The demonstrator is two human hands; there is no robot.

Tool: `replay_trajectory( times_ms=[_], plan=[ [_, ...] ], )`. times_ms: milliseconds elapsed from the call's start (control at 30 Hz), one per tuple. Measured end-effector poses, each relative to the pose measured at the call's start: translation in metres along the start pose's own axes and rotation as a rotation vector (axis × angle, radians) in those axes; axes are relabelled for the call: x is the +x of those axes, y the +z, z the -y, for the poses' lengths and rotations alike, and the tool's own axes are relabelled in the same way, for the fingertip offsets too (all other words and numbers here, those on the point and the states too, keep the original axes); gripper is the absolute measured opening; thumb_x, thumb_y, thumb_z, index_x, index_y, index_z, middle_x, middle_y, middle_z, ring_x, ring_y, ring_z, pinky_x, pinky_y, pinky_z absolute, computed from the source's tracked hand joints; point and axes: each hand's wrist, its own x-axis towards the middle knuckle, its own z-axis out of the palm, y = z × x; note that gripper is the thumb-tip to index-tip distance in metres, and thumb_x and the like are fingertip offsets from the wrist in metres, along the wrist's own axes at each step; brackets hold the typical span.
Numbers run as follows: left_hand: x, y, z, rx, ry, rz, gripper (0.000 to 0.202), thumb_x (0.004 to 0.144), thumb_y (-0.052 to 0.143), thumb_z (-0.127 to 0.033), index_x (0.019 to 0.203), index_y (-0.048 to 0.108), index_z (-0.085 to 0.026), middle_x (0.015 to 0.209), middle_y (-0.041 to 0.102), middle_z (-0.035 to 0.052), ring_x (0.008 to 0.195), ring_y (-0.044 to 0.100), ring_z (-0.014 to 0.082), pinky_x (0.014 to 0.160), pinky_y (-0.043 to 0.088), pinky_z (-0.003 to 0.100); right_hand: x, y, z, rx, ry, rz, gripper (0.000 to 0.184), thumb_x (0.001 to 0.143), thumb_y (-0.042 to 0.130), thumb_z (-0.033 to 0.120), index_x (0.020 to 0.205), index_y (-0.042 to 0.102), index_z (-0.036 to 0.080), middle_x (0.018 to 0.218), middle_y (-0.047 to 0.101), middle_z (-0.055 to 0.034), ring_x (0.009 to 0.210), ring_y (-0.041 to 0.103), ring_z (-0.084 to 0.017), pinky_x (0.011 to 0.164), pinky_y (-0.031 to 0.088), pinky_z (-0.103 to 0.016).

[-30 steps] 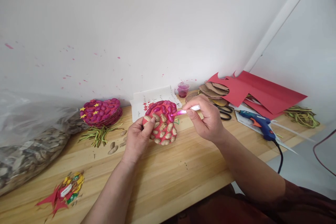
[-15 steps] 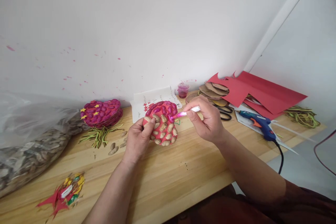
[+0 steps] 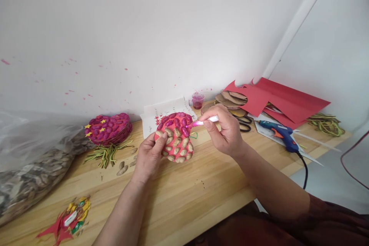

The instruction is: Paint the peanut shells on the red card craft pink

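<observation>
My left hand [image 3: 150, 153] pinches the left rim of a red disc [image 3: 173, 155] covered with peanuts. The peanuts along its upper part are painted magenta, while the lower peanuts [image 3: 180, 159] keep their natural tan. In my right hand [image 3: 223, 130] is a paintbrush [image 3: 211, 119] with a white handle and a pink-stained end. Its tip touches or nearly touches a magenta peanut [image 3: 185, 132] on the disc's right side. A small green loop [image 3: 194, 135] sticks out beside the disc. Behind, a plastic cup [image 3: 197, 100] holds dark pink liquid.
At left stand a stack of magenta peanut discs [image 3: 109, 128] and a bag of peanuts [image 3: 31, 184]. Loose peanuts [image 3: 122, 170] and paper scraps [image 3: 65, 223] lie nearer. To the right are scissors [image 3: 244, 123], red paper [image 3: 294, 100], a glue gun [image 3: 278, 131] and cords [image 3: 327, 125].
The view has shifted slightly, moving the background a little left. The brush tip has moved slightly on the disc, and the painted peanut beneath it shows more. Both hands keep their holds.
</observation>
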Motion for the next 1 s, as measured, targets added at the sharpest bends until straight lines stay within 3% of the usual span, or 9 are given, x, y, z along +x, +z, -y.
replay_trajectory(
  times_ms=[333, 433, 1000],
  plan=[
    [0.0009, 0.0014, -0.0008, -0.097, -0.051, -0.015, 0.046, 0.066, 0.095, -0.053, 0.082, 0.071, -0.018, 0.062, 0.065, -0.0047, 0.047, 0.052, 0.0083, 0.046, 0.043, 0.018, -0.0007, -0.0011, 0.0002, 0.094, 0.064, -0.034, 0.010, 0.102, 0.056, 0.022, 0.098, 0.066, 0.022, 0.088, 0.070, -0.0034, 0.084, 0.063, -0.019, 0.082, 0.048, -0.039],
    [0.0002, 0.0027, -0.0018, -0.109, -0.045, -0.017, 0.045, 0.065, 0.097, -0.051, 0.080, 0.071, -0.018, 0.058, 0.061, -0.0065, 0.045, 0.048, 0.0068, 0.044, 0.039, 0.017, -0.0015, -0.0010, 0.0000, 0.114, 0.067, -0.052, 0.010, 0.102, 0.056, 0.023, 0.100, 0.066, 0.022, 0.089, 0.069, -0.0038, 0.084, 0.062, -0.019, 0.082, 0.048, -0.039],
    [0.0021, -0.0052, 0.0060, -0.001, -0.008, 0.035, 0.043, 0.076, 0.090, -0.055, 0.079, 0.069, -0.018, 0.059, 0.059, -0.0052, 0.046, 0.045, 0.0072, 0.045, 0.037, 0.018, 0.0008, -0.0013, 0.0008, 0.106, 0.049, -0.015, 0.011, 0.103, 0.055, 0.025, 0.099, 0.065, 0.023, 0.089, 0.072, -0.0034, 0.083, 0.064, -0.019, 0.081, 0.048, -0.039]
  ],
)
